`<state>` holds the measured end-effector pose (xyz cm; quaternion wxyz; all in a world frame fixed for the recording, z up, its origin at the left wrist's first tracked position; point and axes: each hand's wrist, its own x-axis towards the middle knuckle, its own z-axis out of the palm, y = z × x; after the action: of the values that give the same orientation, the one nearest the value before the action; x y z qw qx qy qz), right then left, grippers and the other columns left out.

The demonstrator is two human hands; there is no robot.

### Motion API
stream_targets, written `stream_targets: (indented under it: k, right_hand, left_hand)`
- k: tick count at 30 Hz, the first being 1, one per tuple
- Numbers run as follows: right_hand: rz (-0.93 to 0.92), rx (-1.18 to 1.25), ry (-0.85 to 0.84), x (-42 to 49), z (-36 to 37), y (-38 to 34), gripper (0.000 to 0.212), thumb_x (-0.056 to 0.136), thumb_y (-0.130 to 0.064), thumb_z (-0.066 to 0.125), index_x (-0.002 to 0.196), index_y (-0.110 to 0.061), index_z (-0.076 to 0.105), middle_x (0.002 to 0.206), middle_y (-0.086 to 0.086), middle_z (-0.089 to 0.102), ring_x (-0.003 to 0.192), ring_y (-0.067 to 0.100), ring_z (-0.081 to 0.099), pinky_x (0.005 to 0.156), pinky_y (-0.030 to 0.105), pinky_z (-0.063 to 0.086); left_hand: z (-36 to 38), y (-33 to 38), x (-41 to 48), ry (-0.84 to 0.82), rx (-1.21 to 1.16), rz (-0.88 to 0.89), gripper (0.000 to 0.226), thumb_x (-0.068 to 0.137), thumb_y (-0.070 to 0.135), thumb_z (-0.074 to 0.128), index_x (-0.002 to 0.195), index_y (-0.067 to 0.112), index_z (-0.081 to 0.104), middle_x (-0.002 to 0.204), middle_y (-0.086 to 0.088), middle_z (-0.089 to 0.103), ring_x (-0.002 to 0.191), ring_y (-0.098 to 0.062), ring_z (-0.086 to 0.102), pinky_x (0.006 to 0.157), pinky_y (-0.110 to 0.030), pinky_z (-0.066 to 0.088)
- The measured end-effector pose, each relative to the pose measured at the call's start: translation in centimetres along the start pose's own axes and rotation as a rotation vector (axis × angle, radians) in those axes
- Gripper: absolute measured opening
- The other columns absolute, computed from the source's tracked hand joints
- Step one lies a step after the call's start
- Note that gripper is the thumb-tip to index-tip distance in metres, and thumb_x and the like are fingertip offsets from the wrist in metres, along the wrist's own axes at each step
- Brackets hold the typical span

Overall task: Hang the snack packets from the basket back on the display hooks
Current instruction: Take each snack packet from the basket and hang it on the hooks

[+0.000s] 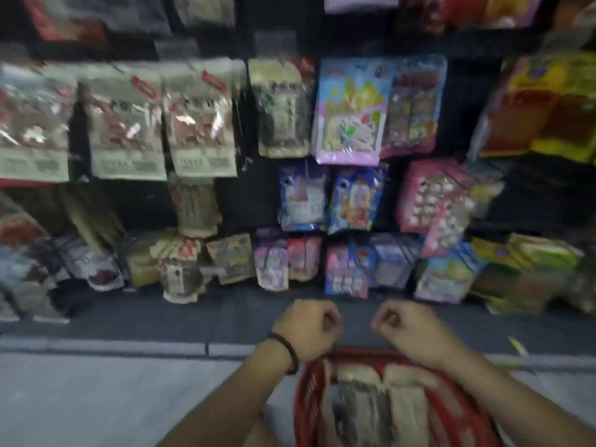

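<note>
Red basket (pixel 308 401) at the bottom edge, closest to the lens, between the two forearms. Its far rim sits just under the wrists. Pale packets (pixel 403 411) stand on edge inside it, packed side by side; print too blurred to read. Grey floor (pixel 96 398) lies to the basket's left.

Above the basket's far left corner, left hand (pixel 306 327): fingers curled together into a fist, back of hand up, black band (pixel 292 351) on the wrist. Just beside it but apart, right hand (pixel 404 329): also fisted, fingers tucked under. Nothing shows inside either fist, though blur could hide something thin.

Beyond the hands, display wall (pixel 232 204) with dark backing, stocked edge to edge.
- Left: three cream packs (pixel 125 124) with red-brown contents, hanging side by side.
- Centre: one dark pack (pixel 280 108), then a lilac pack (pixel 350 114) overlapping its pinkish neighbour.
- Below centre: two blue packs (pixel 301 195) side by side, then a pink pack (pixel 432 195) with pale round shapes.
- Far right: yellow packs (pixel 561 104), tilted.

The lowest row of small packs hangs near the dark ledge just ahead of the fists.
</note>
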<state>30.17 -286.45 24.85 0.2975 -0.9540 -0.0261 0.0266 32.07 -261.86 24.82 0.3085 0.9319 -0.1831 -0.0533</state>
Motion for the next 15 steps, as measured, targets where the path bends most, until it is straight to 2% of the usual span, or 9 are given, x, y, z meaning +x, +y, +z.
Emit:
stream_targets:
  k: [2, 4, 6, 7, 9, 11, 13, 15]
  right_hand:
    - [0.093, 0.084, -0.021, -3.3, 2.1, 3.7, 0.011, 0.093, -0.029, 0.079, 0.084, -0.023, 0.078, 0.075, -0.009, 0.077, 0.074, 0.003, 0.072, 0.071, 0.028, 0.055]
    - [0.218, 0.209, -0.014, -6.0, 4.7, 7.3, 0.014, 0.09, -0.035, 0.076, 0.079, -0.027, 0.076, 0.073, -0.004, 0.077, 0.073, 0.013, 0.076, 0.071, 0.032, 0.058]
    - [0.33, 0.27, 0.022, -8.1, 7.7, 11.2, 0.015, 0.085, -0.036, 0.072, 0.073, -0.027, 0.073, 0.071, -0.001, 0.076, 0.072, 0.019, 0.075, 0.073, 0.036, 0.06]
    - [0.373, 0.296, 0.016, -9.0, 9.1, 12.9, 0.016, 0.086, -0.03, 0.072, 0.07, -0.025, 0.071, 0.069, -0.002, 0.074, 0.072, 0.02, 0.073, 0.074, 0.035, 0.061]
    - [0.459, 0.329, -0.02, -10.3, 11.8, 15.8, 0.014, 0.085, -0.027, 0.072, 0.07, -0.025, 0.072, 0.07, -0.004, 0.074, 0.075, 0.02, 0.074, 0.079, 0.037, 0.064]
    - [0.548, 0.344, -0.066, -11.2, 13.4, 17.1, 0.01, 0.085, -0.031, 0.073, 0.076, -0.027, 0.075, 0.078, -0.003, 0.079, 0.078, 0.023, 0.078, 0.082, 0.045, 0.065]
    - [0.595, 0.34, -0.14, -11.4, 14.8, 18.3, 0.008, 0.093, -0.029, 0.075, 0.087, -0.023, 0.077, 0.084, 0.001, 0.081, 0.079, 0.026, 0.079, 0.08, 0.042, 0.065]
    - [0.637, 0.348, -0.196, -10.9, 16.0, 18.9, 0.011, 0.097, -0.029, 0.074, 0.1, -0.019, 0.078, 0.085, 0.005, 0.08, 0.077, 0.027, 0.078, 0.075, 0.037, 0.061]
  left_hand:
    - [5.1, -0.3, -1.8, -0.107, -0.008, -0.045, 0.016, 0.089, 0.039, 0.066, 0.1, 0.033, 0.075, 0.1, 0.009, 0.079, 0.093, -0.01, 0.073, 0.087, -0.028, 0.059]
    - [9.9, -1.0, -3.4, -0.182, -0.031, -0.079, 0.02, 0.087, 0.041, 0.063, 0.098, 0.03, 0.075, 0.097, 0.007, 0.079, 0.09, -0.011, 0.072, 0.085, -0.026, 0.058]
    - [13.6, -2.0, -4.1, -0.232, -0.034, -0.107, 0.019, 0.09, 0.034, 0.066, 0.101, 0.023, 0.076, 0.101, 0.003, 0.077, 0.088, -0.011, 0.068, 0.077, -0.013, 0.05]
    - [15.1, -2.6, -4.3, -0.256, -0.029, -0.132, 0.012, 0.093, 0.03, 0.068, 0.102, 0.024, 0.075, 0.102, 0.002, 0.075, 0.089, -0.011, 0.066, 0.073, -0.011, 0.045]
    - [17.3, -3.8, -4.0, -0.294, -0.023, -0.187, 0.009, 0.096, 0.027, 0.07, 0.103, 0.032, 0.068, 0.104, 0.003, 0.07, 0.096, -0.015, 0.066, 0.078, -0.018, 0.045]
    - [19.5, -4.8, -3.1, -0.311, -0.033, -0.249, 0.016, 0.096, 0.026, 0.07, 0.111, 0.03, 0.067, 0.113, 0.001, 0.068, 0.107, -0.023, 0.066, 0.089, -0.023, 0.049]
    - [21.1, -5.4, -2.1, -0.28, -0.047, -0.322, 0.029, 0.094, 0.026, 0.072, 0.122, 0.024, 0.065, 0.126, -0.006, 0.066, 0.114, -0.027, 0.065, 0.097, -0.029, 0.051]
    - [22.5, -6.2, -1.3, -0.255, -0.066, -0.428, 0.039, 0.09, 0.028, 0.073, 0.128, 0.024, 0.061, 0.133, -0.01, 0.061, 0.113, -0.029, 0.064, 0.101, -0.034, 0.053]
